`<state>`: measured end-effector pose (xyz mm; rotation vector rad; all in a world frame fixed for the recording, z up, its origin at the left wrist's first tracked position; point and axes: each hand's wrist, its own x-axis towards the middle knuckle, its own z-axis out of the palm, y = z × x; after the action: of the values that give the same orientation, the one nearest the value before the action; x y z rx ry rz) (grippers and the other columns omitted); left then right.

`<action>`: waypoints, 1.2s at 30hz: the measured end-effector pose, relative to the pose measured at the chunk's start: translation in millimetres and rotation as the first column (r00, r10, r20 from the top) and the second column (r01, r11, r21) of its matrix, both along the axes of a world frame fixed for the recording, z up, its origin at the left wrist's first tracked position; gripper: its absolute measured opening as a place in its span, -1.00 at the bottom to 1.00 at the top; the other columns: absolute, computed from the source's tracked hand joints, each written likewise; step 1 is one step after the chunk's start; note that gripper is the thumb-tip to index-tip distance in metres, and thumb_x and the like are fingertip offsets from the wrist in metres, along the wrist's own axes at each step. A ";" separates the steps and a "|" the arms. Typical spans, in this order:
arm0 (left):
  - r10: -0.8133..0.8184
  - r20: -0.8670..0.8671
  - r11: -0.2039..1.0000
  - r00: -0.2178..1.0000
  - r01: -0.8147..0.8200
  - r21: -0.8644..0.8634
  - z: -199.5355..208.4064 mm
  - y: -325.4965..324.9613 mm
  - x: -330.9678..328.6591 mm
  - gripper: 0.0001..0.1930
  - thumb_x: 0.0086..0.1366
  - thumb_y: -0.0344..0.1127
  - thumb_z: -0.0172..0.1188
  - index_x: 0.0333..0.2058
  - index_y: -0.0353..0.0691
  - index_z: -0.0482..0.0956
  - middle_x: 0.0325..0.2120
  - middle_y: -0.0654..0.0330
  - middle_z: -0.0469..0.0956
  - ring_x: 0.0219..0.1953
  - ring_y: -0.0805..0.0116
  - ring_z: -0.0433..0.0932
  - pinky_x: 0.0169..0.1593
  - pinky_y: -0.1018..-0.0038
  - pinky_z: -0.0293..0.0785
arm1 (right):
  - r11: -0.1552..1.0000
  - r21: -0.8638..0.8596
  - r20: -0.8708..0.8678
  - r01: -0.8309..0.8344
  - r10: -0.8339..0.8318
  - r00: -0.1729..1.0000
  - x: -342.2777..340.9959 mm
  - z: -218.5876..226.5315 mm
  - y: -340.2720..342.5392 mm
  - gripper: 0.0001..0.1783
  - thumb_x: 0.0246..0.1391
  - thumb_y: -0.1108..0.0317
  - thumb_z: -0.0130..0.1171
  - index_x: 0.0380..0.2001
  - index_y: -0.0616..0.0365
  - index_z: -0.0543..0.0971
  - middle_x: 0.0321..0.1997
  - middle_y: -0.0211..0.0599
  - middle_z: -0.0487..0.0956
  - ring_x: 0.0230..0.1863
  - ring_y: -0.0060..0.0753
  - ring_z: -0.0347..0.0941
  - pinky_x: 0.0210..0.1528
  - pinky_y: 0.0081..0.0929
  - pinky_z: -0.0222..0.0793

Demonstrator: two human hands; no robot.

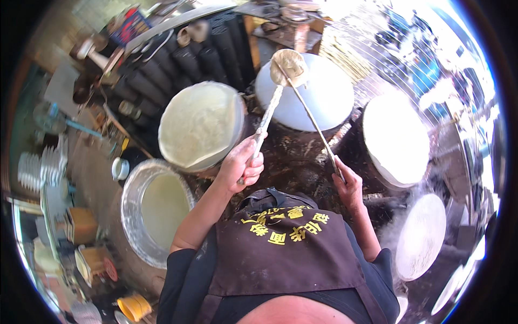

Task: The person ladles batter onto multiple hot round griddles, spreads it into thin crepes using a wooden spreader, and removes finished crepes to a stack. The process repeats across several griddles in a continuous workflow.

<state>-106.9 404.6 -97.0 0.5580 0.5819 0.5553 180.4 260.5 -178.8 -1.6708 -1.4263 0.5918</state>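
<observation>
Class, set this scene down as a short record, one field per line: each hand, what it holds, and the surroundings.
Left hand: grips the handle of a ladle-like tool
Right hand: holds a thin stick
Stick tip: overlaps the tool's head; contact unclear
Ahead: white round surface
Left side: tub with pale contents
Lower right: white disc, steamy haze nearby
Clothing: brown apron

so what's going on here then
A person in a dark apron grips a pale-coated ladle in the left hand and a thin stick in the right hand. In this view, the stick's far end crosses the ladle's bowl, which overlaps a round white surface ahead; whether they touch isn't clear. A large basin with pale contents stands at left, and steam hangs near a pale disc at right.
</observation>
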 end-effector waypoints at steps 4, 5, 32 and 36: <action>-0.066 -0.227 0.992 0.972 0.089 0.092 -13.6 28.4 89.8 -0.61 0.47 -0.12 -0.23 0.19 -0.08 0.23 -0.63 0.28 0.30 -0.76 0.62 0.17 -0.77 0.65 0.14 | 0.984 -0.012 0.030 0.176 -0.175 0.984 38.3 13.2 -16.0 -0.45 0.01 0.54 0.15 0.14 0.17 0.42 0.07 -0.04 0.52 0.08 -0.19 0.48 0.10 -0.42 0.33; -0.068 -0.305 0.981 0.950 0.120 0.154 -22.0 33.7 113.5 -0.60 0.47 -0.11 -0.23 0.20 -0.08 0.23 -0.64 0.28 0.30 -0.76 0.61 0.18 -0.77 0.65 0.15 | 0.978 -0.012 0.030 0.208 -0.207 0.978 49.1 10.6 -17.3 -0.45 0.02 0.53 0.15 0.14 0.18 0.41 0.07 -0.02 0.52 0.08 -0.19 0.48 0.10 -0.42 0.33; 0.296 -0.141 0.766 0.945 -0.146 0.627 50.4 128.0 77.0 -0.59 0.42 -0.21 -0.05 0.21 -0.05 0.25 -0.66 0.43 0.20 -0.77 0.68 0.12 -0.74 0.71 0.04 | 0.915 0.022 -0.078 0.402 -0.400 0.913 20.4 -51.0 20.0 -0.45 0.02 0.47 0.07 0.16 0.11 0.36 -0.11 0.17 0.53 -0.08 0.12 0.49 -0.05 -0.21 0.39; 0.078 0.043 0.930 0.996 -0.089 0.356 17.4 94.1 22.4 -0.57 0.45 -0.18 -0.11 0.24 -0.07 0.19 -0.67 0.41 0.16 -0.77 0.66 0.08 -0.74 0.71 0.04 | 0.877 -0.077 -0.087 0.475 -0.480 0.873 25.5 -76.1 74.4 -0.45 0.02 0.44 0.06 0.16 0.07 0.35 -0.14 0.17 0.54 -0.11 0.15 0.50 -0.06 -0.16 0.40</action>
<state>-84.5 498.7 -79.6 0.8717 0.4809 0.7563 205.9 334.9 -254.9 -1.9167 -0.8748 0.4261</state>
